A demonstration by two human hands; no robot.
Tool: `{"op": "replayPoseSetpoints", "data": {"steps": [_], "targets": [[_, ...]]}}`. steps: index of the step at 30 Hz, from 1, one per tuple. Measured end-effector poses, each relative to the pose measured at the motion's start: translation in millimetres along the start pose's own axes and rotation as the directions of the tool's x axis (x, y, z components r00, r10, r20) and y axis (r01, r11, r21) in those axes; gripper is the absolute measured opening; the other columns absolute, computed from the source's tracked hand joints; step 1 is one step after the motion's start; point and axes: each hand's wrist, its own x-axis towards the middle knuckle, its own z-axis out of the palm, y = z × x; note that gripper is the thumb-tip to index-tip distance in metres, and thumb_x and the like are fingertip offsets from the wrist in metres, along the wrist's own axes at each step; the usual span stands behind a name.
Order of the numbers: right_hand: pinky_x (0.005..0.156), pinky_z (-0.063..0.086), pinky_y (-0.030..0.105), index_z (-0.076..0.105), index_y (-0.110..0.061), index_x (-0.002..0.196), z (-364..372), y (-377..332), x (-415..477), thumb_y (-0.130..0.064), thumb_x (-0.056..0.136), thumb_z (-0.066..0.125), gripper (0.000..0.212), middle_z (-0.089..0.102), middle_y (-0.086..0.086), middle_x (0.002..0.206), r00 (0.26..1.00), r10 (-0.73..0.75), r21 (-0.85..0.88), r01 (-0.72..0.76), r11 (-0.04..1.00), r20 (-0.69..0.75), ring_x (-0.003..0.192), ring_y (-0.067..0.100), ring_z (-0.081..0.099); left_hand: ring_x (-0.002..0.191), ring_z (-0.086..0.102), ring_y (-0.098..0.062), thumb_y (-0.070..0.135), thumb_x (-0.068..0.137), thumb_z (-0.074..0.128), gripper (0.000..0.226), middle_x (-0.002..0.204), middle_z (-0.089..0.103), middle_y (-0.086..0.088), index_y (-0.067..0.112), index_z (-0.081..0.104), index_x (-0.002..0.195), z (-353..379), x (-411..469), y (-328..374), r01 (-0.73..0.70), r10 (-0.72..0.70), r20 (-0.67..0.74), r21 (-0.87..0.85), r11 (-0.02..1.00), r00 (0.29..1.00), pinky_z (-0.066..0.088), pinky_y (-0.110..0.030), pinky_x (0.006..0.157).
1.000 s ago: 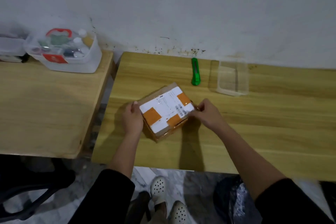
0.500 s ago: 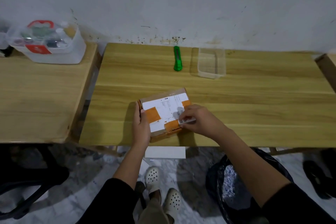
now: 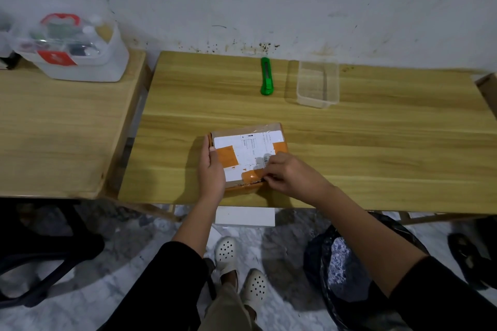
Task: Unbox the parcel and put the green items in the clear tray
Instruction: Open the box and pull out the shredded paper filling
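Head view: my left fingers (image 3: pixel 206 152) grip the sealed parcel (image 3: pixel 250 146), my right fingers (image 3: pixel 271 169) pinch its tape (image 3: pixel 251 176); the clear tray (image 3: pixel 317 99) beyond holds nothing.

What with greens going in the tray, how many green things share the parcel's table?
1: the green cutter, far back beside the clear tray. The parcel may hide more.

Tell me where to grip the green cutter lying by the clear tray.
Take the green cutter across its narrow width near the middle, coming down from above. It lies flat on the table with its long axis running away from you; the clear tray stands apart to its right, so both long sides look free.
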Motion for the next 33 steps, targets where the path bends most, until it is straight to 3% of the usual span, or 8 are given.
{"op": "replayPoseSetpoints", "data": {"steps": [7, 12, 15, 18, 23, 28, 30, 33], "targets": [[0.072, 0.035, 0.022, 0.061, -0.006, 0.084, -27, -11, 9, -0.014, 0.085, 0.049, 0.015, 0.059, 0.008, 0.081, 0.984, 0.039, 0.078, -0.026, 0.997, -0.176, 0.08, 0.017, 0.046, 0.128, 0.046, -0.03, 0.019, 0.097, 0.041, 0.038, 0.141, 0.047, -0.011, 0.017, 0.045, 0.135, -15, 20, 17, 0.183, -0.171, 0.081, -0.181, 0.966, 0.982, 0.037, -0.045, 0.108], [0.071, 0.035, 0.026, 0.059, -0.004, 0.083, -63, -10, 44, -0.008, 0.087, 0.051, 0.01, 0.056, 0.009, 0.08, 0.943, 0.04, 0.067, -0.019, 0.998, -0.33, 0.079, 0.019, 0.045, 0.134, 0.035, -0.013, 0.031, 0.1, 0.031, 0.041, 0.144, 0.043, -0.001, 0.016, 0.048, 0.134, -19, 19, 50, -0.052, 0.061, 0.101, -0.082, 0.995, 0.993, 0.027, -0.022, 0.103], [0.073, 0.037, 0.027, 0.059, -0.005, 0.086, -73, 1, 68, -0.014, 0.09, 0.045, 0.017, 0.057, 0.009, 0.083, 0.929, 0.063, 0.051, -0.047, 0.998, -0.364, 0.082, 0.021, 0.048, 0.134, 0.034, -0.012, 0.037, 0.1, 0.026, 0.035, 0.145, 0.04, -0.001, 0.032, 0.046, 0.128, -14, 24, 57, -0.117, 0.135, 0.172, -0.115, 0.987, 0.976, 0.028, -0.024, 0.103], [0.076, 0.038, 0.025, 0.061, -0.005, 0.09, -78, 14, 93, -0.014, 0.091, 0.047, 0.018, 0.059, 0.009, 0.087, 0.909, 0.096, 0.035, -0.09, 0.995, -0.406, 0.085, 0.022, 0.051, 0.135, 0.035, -0.01, 0.04, 0.093, 0.038, 0.051, 0.148, 0.036, 0.001, 0.022, 0.033, 0.141, -9, 33, 56, -0.196, 0.208, 0.166, -0.088, 0.977, 0.964, 0.032, -0.023, 0.106], [0.081, 0.048, 0.035, 0.067, -0.006, 0.102, -74, 41, 126, -0.019, 0.09, 0.056, 0.021, 0.064, 0.011, 0.097, 0.844, 0.158, 0.089, -0.131, 0.987, -0.512, 0.093, 0.023, 0.057, 0.109, 0.03, 0.034, 0.014, 0.097, 0.043, 0.065, 0.134, 0.02, 0.038, 0.037, 0.004, 0.143, -1, 57, 47, -0.413, 0.396, 0.186, 0.062, 0.908, 0.899, 0.033, 0.006, 0.085], [0.109, 0.035, 0.033, 0.04, -0.02, 0.138, -50, 60, 120, -0.024, 0.089, 0.057, 0.052, 0.033, 0.006, 0.149, 0.835, 0.371, 0.292, -0.266, 0.919, -0.406, 0.133, 0.015, 0.033, 0.128, 0.037, 0.0, 0.02, 0.097, 0.041, 0.064, 0.142, 0.031, 0.017, 0.055, 0.004, 0.136, 4, 76, 43, -0.423, 0.383, 0.235, 0.155, 0.892, 0.893, 0.039, -0.017, 0.097], [0.11, 0.031, 0.034, 0.029, -0.027, 0.143, -38, 63, 111, -0.025, 0.089, 0.057, 0.06, 0.021, 0.004, 0.155, 0.831, 0.431, 0.329, -0.322, 0.888, -0.351, 0.139, 0.018, 0.026, 0.13, 0.029, 0.002, 0.021, 0.097, 0.042, 0.061, 0.144, 0.024, 0.019, 0.047, 0.006, 0.139, 5, 81, 41, -0.398, 0.346, 0.269, 0.17, 0.901, 0.899, 0.033, -0.013, 0.097], [0.108, 0.039, 0.04, 0.03, -0.027, 0.143, -20, 64, 93, -0.024, 0.089, 0.058, 0.061, 0.03, 0.008, 0.151, 0.828, 0.486, 0.368, -0.375, 0.851, -0.281, 0.133, 0.021, 0.036, 0.135, 0.024, -0.001, 0.02, 0.096, 0.043, 0.06, 0.148, 0.019, 0.017, 0.039, 0.01, 0.143, 5, 86, 36, -0.353, 0.3, 0.294, 0.148, 0.924, 0.907, 0.03, -0.016, 0.103]]}}
